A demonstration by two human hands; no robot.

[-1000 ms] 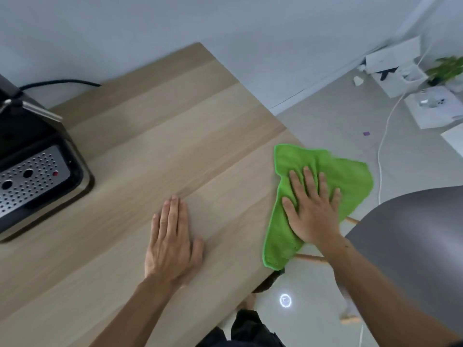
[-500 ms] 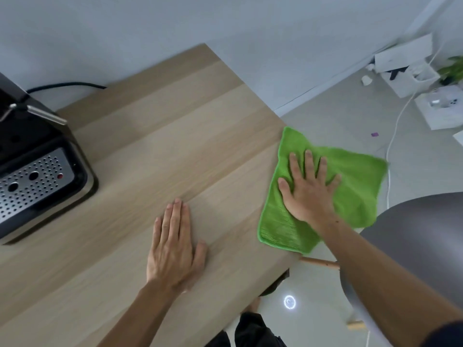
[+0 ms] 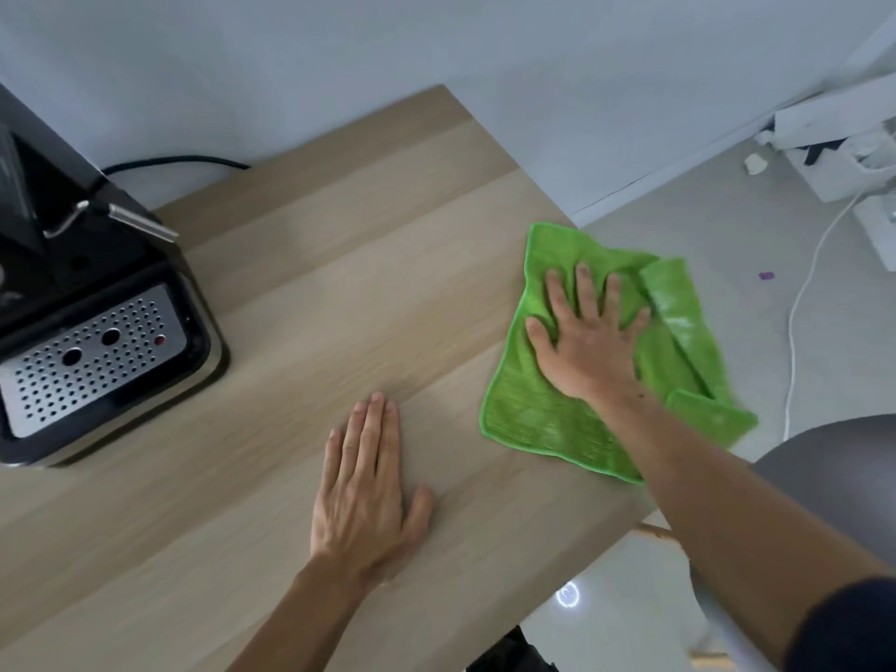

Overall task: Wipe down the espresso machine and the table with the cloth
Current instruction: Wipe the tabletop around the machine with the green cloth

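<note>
Where right fingers (image 3: 588, 295) spread, cloth (image 3: 533, 419) lies beneath.

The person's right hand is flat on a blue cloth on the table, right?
Not quite: the cloth is green, not blue. The head view shows the right hand flat on it on the table.

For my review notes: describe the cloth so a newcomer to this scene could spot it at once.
Find the light wooden table with a black espresso machine at its left end. At the opposite edge the right hand presses flat on the cloth, which partly overhangs the edge. It is the only bright green thing; the left hand rests on bare wood.
</note>
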